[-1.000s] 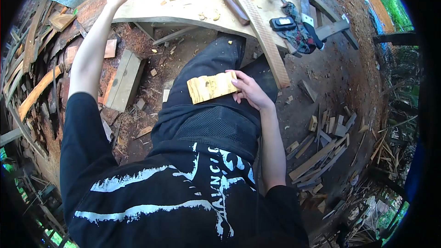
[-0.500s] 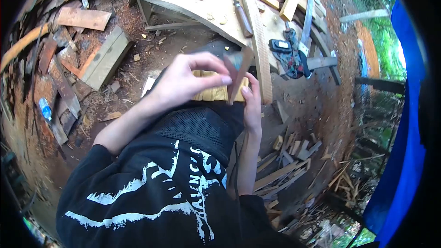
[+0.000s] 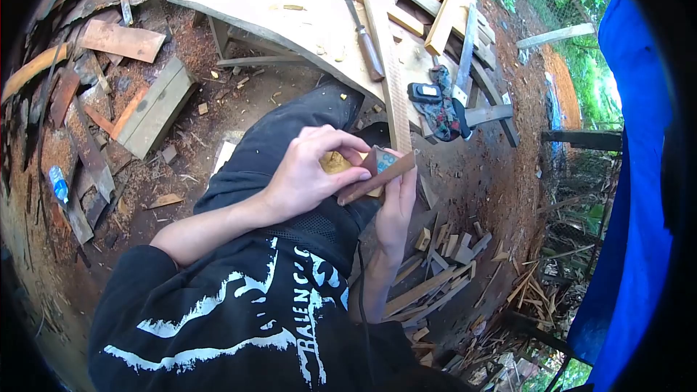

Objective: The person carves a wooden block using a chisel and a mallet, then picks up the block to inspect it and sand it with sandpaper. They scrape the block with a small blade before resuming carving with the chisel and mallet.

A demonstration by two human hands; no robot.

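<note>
A folded brown sheet [image 3: 381, 178], like sandpaper with bluish print on its inner face, is pinched between the thumb and fingers of my left hand [image 3: 301, 170]. Behind that sheet, a yellow wood piece [image 3: 335, 162] shows only in part, above my lap. My right hand [image 3: 396, 210] is closed at the far side of the wood piece, its fingertips up against the sheet. The sheet and my left fingers cover most of the wood.
Ahead is a pale workbench [image 3: 312, 18] with a wooden-handled chisel [image 3: 370, 54], long boards, a saw [image 3: 467, 47] and a black device [image 3: 425, 92] on a patterned cloth. Wood scraps [image 3: 435, 283] lie on the ground at both sides. A blue tarp [image 3: 632, 174] hangs right.
My left hand has come back from the bench to my lap with the brown sheet. The sheet has tilted lower over the wood piece, and the view has turned.
</note>
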